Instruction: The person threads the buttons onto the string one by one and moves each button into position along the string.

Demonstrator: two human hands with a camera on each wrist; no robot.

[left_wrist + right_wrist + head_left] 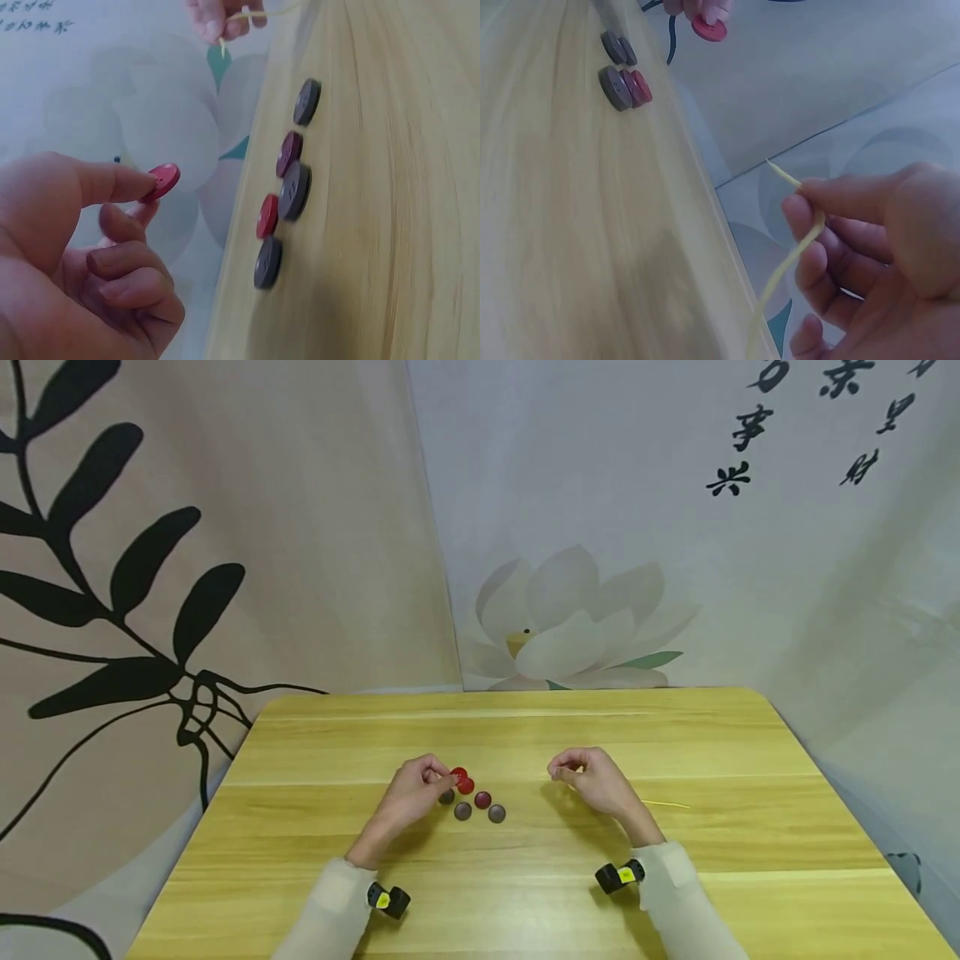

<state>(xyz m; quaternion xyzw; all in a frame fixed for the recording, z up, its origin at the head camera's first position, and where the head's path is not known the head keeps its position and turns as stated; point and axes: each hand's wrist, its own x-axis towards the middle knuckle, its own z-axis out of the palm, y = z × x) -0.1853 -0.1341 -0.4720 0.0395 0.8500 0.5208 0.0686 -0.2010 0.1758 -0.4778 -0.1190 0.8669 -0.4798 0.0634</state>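
Two hands: left hand point(412, 789) and right hand point(597, 781), well apart, both raised above the wood-grain surface point(712, 885).
Left grip: thumb and finger barely parted, pinching a red button point(163, 182); other fingers curled.
Right grip: thumb and finger pressed together round a yellow cord point(781, 274); other fingers loosely bent.
Loose red button point(466, 787): on the surface, at 5 o'clock from the held one in the head view, where the two appear to overlap.
Dark red button point(483, 800): at 4 o'clock from the loose red.
Grey buttons: first grey button point(447, 797) at 8 o'clock from the loose red, second grey button point(462, 811) at 6, third grey button point(497, 814) at 4, beyond the dark red.
Head view: cord seen only as a strip, between 3 and 4 o'clock from the right hand.
Left wrist view: held button clear of the others, its holes visible.
Right wrist view: cord tip protruding between 10 and 11 o'clock, length trailing toward 7.
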